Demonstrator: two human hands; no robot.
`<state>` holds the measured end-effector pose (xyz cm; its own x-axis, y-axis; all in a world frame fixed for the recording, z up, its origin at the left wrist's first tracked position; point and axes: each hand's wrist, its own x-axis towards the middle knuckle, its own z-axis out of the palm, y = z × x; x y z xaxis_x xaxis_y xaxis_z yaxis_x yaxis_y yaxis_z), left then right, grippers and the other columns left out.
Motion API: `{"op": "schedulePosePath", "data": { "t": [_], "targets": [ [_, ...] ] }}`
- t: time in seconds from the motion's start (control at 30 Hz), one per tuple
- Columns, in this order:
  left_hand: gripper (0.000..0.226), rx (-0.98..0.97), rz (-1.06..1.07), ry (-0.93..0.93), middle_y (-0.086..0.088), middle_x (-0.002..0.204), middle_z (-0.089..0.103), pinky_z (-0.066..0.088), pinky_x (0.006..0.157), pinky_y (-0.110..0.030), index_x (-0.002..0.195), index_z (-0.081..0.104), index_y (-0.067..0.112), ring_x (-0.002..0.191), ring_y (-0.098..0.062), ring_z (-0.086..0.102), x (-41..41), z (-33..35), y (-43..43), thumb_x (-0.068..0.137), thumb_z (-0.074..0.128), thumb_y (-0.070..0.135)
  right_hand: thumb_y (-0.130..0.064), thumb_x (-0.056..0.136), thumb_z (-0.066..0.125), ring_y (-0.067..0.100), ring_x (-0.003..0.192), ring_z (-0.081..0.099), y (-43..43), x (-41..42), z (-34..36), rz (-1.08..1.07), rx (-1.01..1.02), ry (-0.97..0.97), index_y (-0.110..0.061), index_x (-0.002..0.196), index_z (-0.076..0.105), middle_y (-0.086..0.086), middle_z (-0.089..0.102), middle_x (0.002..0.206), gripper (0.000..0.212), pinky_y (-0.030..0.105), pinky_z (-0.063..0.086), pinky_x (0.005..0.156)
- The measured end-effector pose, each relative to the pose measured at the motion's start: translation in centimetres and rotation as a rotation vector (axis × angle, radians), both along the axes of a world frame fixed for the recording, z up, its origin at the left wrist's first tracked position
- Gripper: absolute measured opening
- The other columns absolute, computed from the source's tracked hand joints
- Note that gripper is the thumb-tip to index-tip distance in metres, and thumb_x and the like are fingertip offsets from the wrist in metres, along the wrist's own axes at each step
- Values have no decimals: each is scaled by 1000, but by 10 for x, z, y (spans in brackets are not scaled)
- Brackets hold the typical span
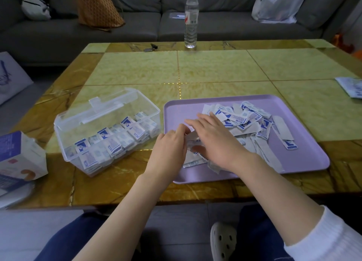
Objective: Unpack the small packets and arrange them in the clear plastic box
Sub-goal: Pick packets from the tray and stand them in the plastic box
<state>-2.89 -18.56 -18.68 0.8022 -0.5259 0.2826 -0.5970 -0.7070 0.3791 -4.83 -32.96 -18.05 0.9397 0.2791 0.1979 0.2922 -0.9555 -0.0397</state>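
A clear plastic box [64,127] with its lid tipped back stands left of centre, holding rows of white-and-blue small packets [117,141]. To its right a lilac tray [305,151] carries a loose heap of the same packets [252,121]. My left hand [168,149] is at the tray's near left corner, fingertips pinched on a packet [193,136]. My right hand [213,137] lies flat over the heap, fingers spread, thumb under the same packet; whether it grips anything is hidden.
A white-and-blue carton [19,157] lies at the table's left edge. A water bottle [191,19] stands at the far edge, with keys [150,47] to its left. More packaging [350,88] sits at the right edge. A grey sofa runs behind the table.
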Motion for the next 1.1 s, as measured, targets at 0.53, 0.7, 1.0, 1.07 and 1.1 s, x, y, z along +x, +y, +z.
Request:
{"op": "schedulePosePath", "data": {
  "t": [0.53,0.7,1.0,1.07,1.1],
  "targets": [
    [23,479,203,-74,-10,123,36,29,94,-31,117,33,12,112,-27,36,-8,-13,11,96,38,20,-4,94,43,18,116,43,-2,-1,-19,-169,358,202,-10,115,55,3,45,123,25,28,40,87],
    [35,427,157,32,-12,120,32,38,83,-24,115,33,9,106,-24,44,-9,-8,12,83,44,-2,11,83,42,19,124,35,9,-3,-24,-129,477,246,-7,128,41,8,37,132,48,23,31,97],
    [50,427,87,84,-12,126,30,38,89,-25,125,30,7,112,-23,41,-12,-8,10,81,53,2,13,84,38,23,129,32,21,-3,-29,-93,371,230,-1,119,49,10,38,135,39,33,35,102],
    [47,421,82,68,-11,126,32,38,88,-25,125,31,9,114,-23,41,-12,-8,10,83,51,2,9,88,41,21,129,34,20,-1,-32,-97,364,175,-3,116,53,9,40,136,33,32,36,102],
    [44,407,85,63,-9,125,34,39,87,-25,124,33,9,114,-22,42,-12,-7,11,84,51,2,8,88,43,21,129,34,20,-1,-33,-89,367,148,-3,115,55,8,41,135,31,29,35,102]
  ]
}}
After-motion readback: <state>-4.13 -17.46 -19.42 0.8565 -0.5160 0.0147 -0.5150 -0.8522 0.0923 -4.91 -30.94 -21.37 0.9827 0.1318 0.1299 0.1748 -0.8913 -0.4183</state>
